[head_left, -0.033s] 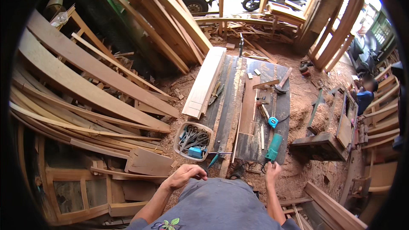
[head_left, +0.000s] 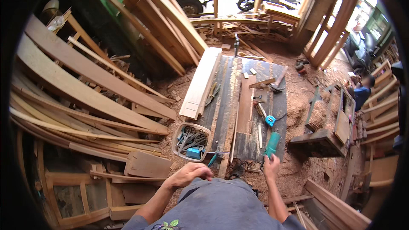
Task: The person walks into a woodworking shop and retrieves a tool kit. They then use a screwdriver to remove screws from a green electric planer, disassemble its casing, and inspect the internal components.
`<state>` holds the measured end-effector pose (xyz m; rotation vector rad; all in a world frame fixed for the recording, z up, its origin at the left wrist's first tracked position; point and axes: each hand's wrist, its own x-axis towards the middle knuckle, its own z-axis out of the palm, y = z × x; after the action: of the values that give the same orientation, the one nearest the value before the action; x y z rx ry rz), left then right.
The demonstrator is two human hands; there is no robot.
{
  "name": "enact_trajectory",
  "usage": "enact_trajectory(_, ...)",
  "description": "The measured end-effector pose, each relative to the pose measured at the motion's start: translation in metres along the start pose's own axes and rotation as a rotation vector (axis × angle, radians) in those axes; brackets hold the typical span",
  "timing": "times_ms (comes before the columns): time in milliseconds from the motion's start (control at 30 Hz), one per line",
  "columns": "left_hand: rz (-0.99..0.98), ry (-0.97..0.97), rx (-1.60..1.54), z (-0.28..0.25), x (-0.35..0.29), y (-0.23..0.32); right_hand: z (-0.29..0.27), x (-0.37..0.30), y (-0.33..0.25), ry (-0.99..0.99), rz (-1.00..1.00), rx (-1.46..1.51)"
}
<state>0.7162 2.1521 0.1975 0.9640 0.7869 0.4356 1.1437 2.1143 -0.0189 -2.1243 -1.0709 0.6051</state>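
My right hand (head_left: 271, 166) is closed at the lower end of a green cylindrical power tool (head_left: 273, 141), which lies on the right of the worktable (head_left: 279, 98). My left hand (head_left: 189, 176) hovers before my waist with its fingers bent together, and nothing shows in it. Just beyond it are a teal-handled tool (head_left: 212, 159) and a plastic tub (head_left: 175, 145) of metal tools with a blue block. Farther up the table lie a blue tape measure (head_left: 270, 120), a hammer (head_left: 279, 79), pliers (head_left: 212, 94) and a brown board (head_left: 246, 102).
A pale, thick plank (head_left: 202, 83) lies along the table's left edge. Long curved boards (head_left: 98, 76) are stacked at left. A shavings-covered wooden frame (head_left: 326, 121) stands at right. Shavings cover the floor. A person in blue (head_left: 363, 96) is at far right.
My right hand has moved up to the power tool's lower end. My left hand has moved slightly right. The whole view has shifted a little.
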Motion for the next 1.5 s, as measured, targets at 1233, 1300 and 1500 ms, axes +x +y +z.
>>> enact_trajectory(1233,0.287,-1.217,-0.405,0.257,0.054,0.18,-0.079,0.008,-0.702,-0.547,-1.797,-0.365)
enact_trajectory(1300,0.273,-1.233,-0.41,0.263,0.054,0.181,-0.081,0.007,-0.696,-0.558,-1.783,-0.359)
enact_trajectory(1500,0.245,-1.286,-0.453,0.274,0.05,0.181,-0.097,0.004,-0.685,-0.594,-1.744,-0.334)
